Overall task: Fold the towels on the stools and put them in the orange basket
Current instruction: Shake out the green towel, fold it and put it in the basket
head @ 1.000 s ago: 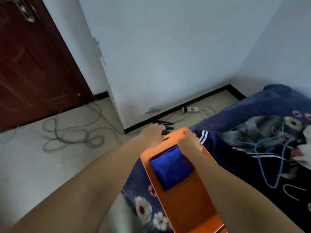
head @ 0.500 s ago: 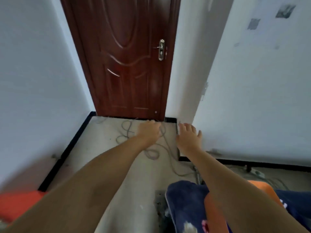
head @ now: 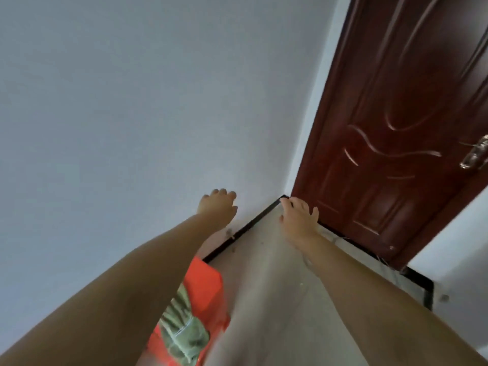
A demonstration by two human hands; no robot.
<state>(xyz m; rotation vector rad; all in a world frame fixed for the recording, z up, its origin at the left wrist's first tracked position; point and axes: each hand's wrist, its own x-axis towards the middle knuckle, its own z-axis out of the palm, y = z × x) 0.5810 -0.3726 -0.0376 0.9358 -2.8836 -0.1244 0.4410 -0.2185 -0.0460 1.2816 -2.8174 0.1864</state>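
With the orange plastic basket now out of view, both arms swing toward a red stool (head: 203, 291) bearing a crumpled green towel (head: 182, 331). Left hand (head: 217, 207) and right hand (head: 298, 220) are empty, fingers loosely spread. Next towel likely follows.

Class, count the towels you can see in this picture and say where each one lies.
1: a green towel lies on the red-orange stool at bottom centre, partly behind the left arm. Others may be hidden or outside the view.

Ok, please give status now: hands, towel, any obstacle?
Left hand and right hand empty, fingers relaxed. Green towel on red stool, below left arm. Nothing in the way.
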